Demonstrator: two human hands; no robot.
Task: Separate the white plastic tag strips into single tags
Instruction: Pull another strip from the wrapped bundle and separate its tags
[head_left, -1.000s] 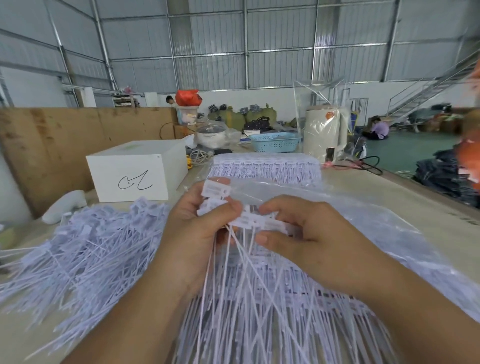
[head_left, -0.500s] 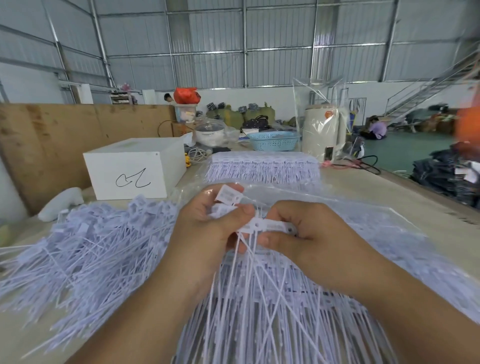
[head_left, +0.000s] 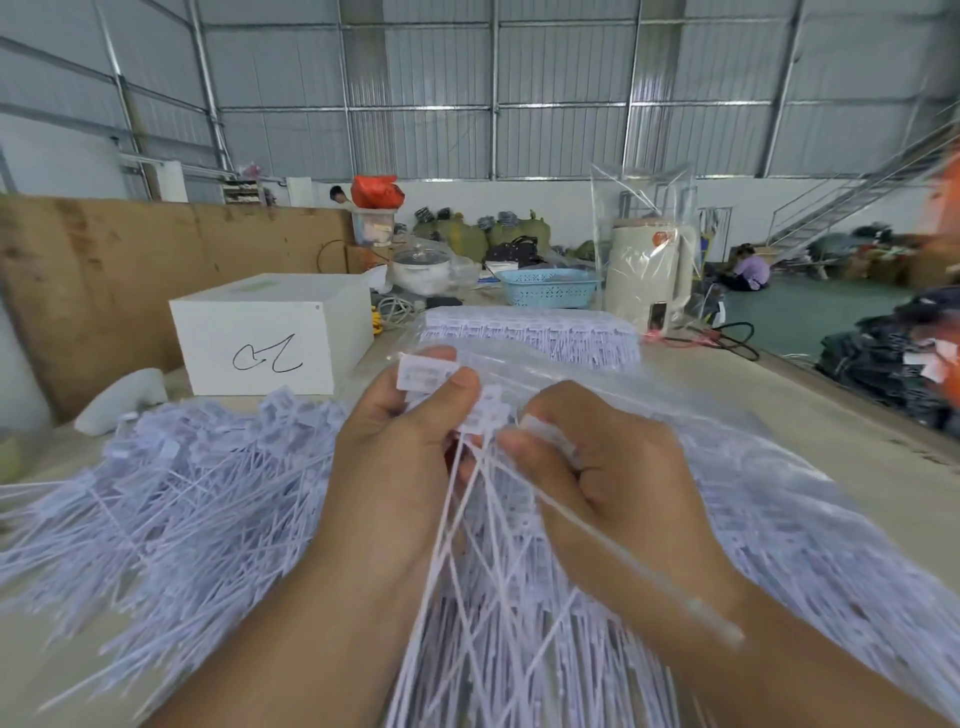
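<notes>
Fingers of the left hand (head_left: 410, 431) pinch the tag strip (head_left: 483, 415) by its heads; the right hand (head_left: 597, 467) pinches the end tag. Snapping cleanly probably needs a twist at the joint; loose tags (head_left: 171, 499) lie piled left.

Warehouse: corrugated metal walls (head_left: 415, 78), steel stairs (head_left: 852, 202), bundled goods (head_left: 467, 234).

Two bare forearms enter frame from 6 o'clock edge — no sleeves, no cuffs in view. Left hand (head_left: 402, 447) at roughly 10 o'clock of frame centre, right hand (head_left: 605, 467) at roughly 2 o'clock. No gloves, rings, watch or wristbands visible. Fingernails short, unpainted — thumbnail plain on each hand. Skin unmarked where visible; lower forearms motion-blurred.
</notes>
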